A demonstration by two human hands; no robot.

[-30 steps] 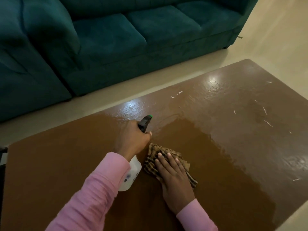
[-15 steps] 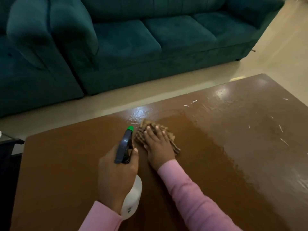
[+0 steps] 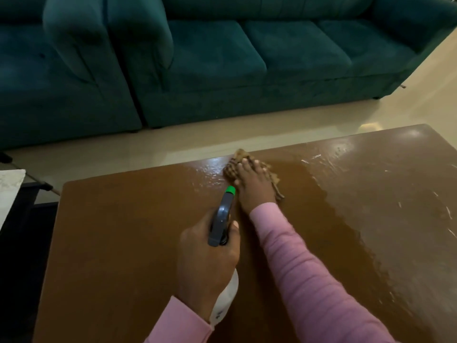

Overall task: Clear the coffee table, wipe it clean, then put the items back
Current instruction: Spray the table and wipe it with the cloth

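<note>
While our right hand (image 3: pixel 254 188) is pressing the cloth (image 3: pixel 230 169) flat-fingered at the far edge of the bench (image 3: pixel 123 231), our left hand (image 3: pixel 206 266) is gripping the spray bottle (image 3: pixel 222 219) just nearer, ready, we judge, for re-wetting.

A dark teal sofa (image 3: pixel 272 58) with three seat cushions stands at the far side, and a second teal seat (image 3: pixel 49 82) of the same fabric stands just beside it on the left. The floor (image 3: pixel 173 142) is pale cream and smooth, with a soft shine. At the left edge a white marbled surface (image 3: pixel 10 189) shows.
</note>
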